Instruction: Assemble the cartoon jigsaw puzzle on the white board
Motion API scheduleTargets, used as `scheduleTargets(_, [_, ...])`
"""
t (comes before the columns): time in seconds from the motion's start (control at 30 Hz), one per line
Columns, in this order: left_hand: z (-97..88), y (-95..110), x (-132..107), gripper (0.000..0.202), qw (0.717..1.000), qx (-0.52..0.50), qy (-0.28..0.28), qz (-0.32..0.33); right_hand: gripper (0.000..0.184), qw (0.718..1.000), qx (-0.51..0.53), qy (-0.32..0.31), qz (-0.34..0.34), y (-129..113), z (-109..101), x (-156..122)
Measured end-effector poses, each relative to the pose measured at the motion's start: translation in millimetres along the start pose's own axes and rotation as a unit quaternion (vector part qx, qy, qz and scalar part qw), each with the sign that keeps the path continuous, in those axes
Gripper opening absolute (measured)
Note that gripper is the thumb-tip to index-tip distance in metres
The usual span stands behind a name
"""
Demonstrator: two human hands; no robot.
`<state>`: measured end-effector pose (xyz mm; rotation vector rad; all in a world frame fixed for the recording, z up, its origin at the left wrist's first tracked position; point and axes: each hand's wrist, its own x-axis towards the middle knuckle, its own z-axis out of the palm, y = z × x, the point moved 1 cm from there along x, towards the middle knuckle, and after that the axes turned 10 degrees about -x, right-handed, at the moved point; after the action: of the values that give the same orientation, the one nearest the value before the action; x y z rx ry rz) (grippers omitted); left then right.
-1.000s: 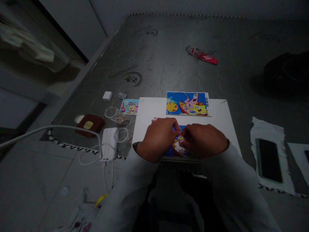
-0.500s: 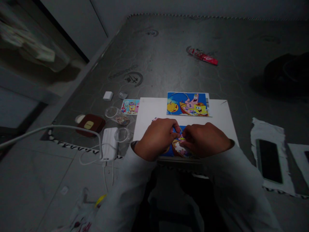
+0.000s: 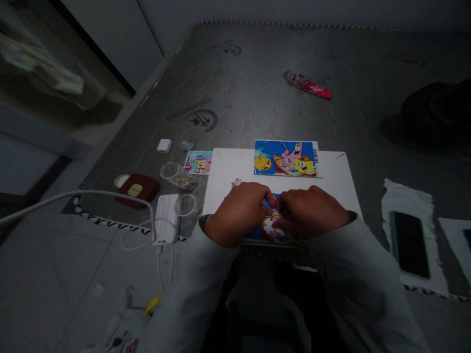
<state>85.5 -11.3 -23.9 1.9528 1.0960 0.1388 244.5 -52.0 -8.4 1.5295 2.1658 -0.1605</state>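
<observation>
A partly assembled cartoon jigsaw puzzle, with a white gap in its picture, lies on a white board. Over its left side, my left hand is closed, thumb and index fingertip bent down onto the puzzle. My right hand is closed too, its fingers pinched at the puzzle's middle. The fingertips of both hands almost meet, and whatever they hold is hidden. Behind them lies a picture card of two cartoon figures in a boat. A small loose puzzle piece shows beside my left hand.
Left of the board are a clear cup with small pieces, a clear lid, a cartoon card, a white power bank with cables and a brown case. A phone lies right, a red wrapper farther back.
Both hands have shifted slightly; my right fingertips moved a little left, closer to my left fingers. More of the loose piece beside my left hand shows now.
</observation>
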Motion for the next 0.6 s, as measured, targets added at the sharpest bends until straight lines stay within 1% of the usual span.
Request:
scheduleTargets(0.13, [2.4,3.6,0.2,0.017,1.000,0.006,0.001,-0.026,0.022,1.000,-0.017,-0.006,0.000,-2.3,-2.2,-1.5])
scheduleTargets(0.27, [3.7,3.3,0.6,0.018,1.000,0.000,0.001,-0.026,0.025,1.000,-0.014,-0.014,-0.017,-1.9,-6.4,-3.4])
scheduleTargets(0.37, [4.0,2.1,0.9,0.017,1.000,0.003,0.008,-0.025,0.028,0.999,-0.024,-0.025,-0.017,-2.5,-8.8,-4.8])
scheduleTargets(0.47, [4.2,1.1,1.5,0.015,1.000,0.004,0.006,-0.019,0.030,0.999,-0.029,-0.014,-0.013,-2.4,-9.2,-6.4])
scheduleTargets(0.53, [4.3,0.7,1.9,0.015,1.000,-0.002,0.004,-0.018,0.030,0.999,-0.028,-0.013,-0.015,-1.1,-8.5,-7.5])
scheduleTargets(0.6, [4.1,0.6,2.1,0.015,1.000,-0.008,0.005,-0.018,0.027,0.999,-0.024,-0.015,-0.031,0.4,-7.6,-8.7])
